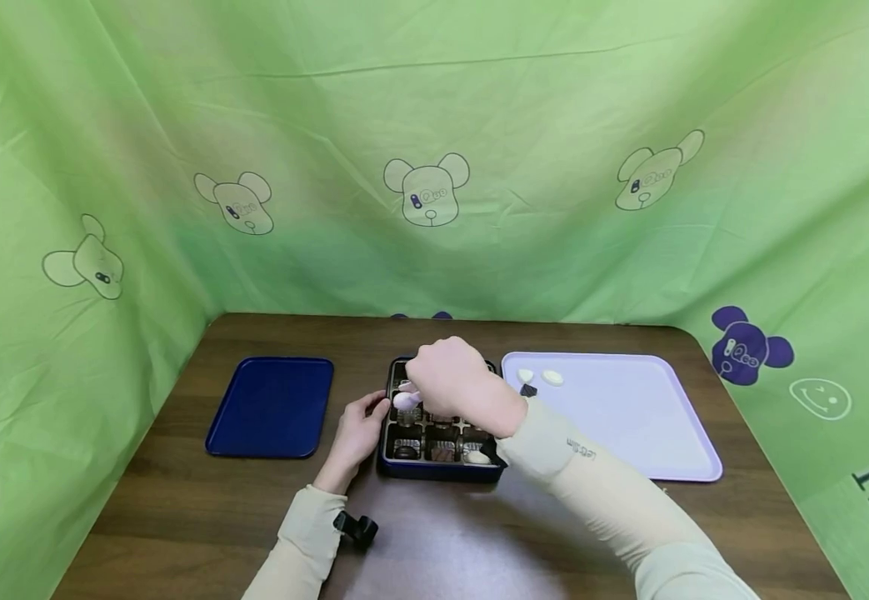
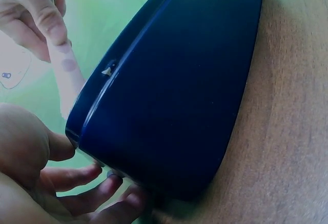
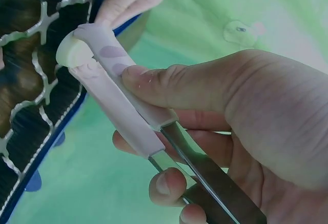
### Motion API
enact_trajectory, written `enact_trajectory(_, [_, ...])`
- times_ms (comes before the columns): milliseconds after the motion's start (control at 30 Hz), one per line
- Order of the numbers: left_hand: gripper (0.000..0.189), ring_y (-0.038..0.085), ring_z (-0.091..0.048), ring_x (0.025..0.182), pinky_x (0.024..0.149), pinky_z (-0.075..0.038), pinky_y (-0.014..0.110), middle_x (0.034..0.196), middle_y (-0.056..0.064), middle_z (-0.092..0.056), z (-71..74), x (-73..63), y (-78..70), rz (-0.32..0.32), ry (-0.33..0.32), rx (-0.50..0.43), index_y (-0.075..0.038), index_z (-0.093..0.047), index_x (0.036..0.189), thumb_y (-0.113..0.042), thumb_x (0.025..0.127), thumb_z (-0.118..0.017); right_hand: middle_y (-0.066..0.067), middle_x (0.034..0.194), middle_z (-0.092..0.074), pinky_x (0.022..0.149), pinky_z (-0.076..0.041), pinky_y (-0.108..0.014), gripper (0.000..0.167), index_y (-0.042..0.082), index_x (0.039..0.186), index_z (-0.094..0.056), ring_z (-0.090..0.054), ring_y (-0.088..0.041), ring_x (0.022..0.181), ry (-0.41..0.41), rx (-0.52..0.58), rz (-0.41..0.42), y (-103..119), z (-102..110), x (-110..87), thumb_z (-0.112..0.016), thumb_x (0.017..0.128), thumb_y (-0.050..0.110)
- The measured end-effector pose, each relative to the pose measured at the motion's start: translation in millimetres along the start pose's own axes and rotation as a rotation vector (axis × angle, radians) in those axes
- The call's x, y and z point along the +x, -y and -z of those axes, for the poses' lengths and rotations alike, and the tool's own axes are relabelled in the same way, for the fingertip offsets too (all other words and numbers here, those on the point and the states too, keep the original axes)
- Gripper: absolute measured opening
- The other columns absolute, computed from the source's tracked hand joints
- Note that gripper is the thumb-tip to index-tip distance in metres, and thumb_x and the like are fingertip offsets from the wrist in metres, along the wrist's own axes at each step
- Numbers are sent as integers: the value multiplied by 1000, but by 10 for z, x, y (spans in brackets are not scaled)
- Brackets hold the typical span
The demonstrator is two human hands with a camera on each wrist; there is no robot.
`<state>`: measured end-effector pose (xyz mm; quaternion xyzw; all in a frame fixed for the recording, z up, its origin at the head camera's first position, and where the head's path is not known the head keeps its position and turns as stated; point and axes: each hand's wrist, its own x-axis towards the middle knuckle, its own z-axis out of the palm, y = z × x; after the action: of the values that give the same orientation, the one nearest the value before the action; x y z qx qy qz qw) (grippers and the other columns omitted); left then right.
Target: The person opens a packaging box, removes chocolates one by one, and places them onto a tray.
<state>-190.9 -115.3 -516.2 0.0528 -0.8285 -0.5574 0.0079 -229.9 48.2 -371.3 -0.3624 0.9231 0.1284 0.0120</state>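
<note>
My right hand (image 1: 455,379) grips metal tongs (image 3: 205,172) with lilac tips, the thumb on one arm and fingers on the other. The tips pinch a small rounded white piece (image 3: 74,49) at the edge of the dark blue box (image 2: 164,90). Inside the box, a dark insert with silvery dividers (image 3: 47,24) forms several compartments. The front row holds a dark piece (image 1: 406,452), a brown piece (image 1: 443,455) and a white piece (image 1: 476,457). My left hand (image 1: 357,432) touches the box's left side, its thumb near the rim. My right hand hides part of the box.
A lilac tray (image 1: 621,417) on the right carries an oval white piece (image 1: 551,377) and another white piece (image 1: 526,376) near its back left corner. To the left lies a shallow dark blue tray or lid (image 1: 272,408). All stand on a brown wooden table (image 1: 172,508) before green cloth.
</note>
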Motion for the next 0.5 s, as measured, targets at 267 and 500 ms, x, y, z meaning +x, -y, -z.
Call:
enact_trajectory(267, [33,34,-60,120,103,-45,50,125,20,-68,-1,8,1,15,-5,-3,4,-66,128,-15,102,-58,1,73,-65,58,-53,-42,9,20,74,-68,-57,-19,60,10,25,-60,-186,66,-110,-72,82,21])
enact_trajectory(500, [33,33,-61,118,101,-46,50,124,20,-68,-1,6,-5,22,-4,-5,4,-66,129,-15,102,-58,0,67,-57,53,-51,-48,28,20,65,-59,-55,-22,58,14,95,-172,-511,76,-302,-74,86,31])
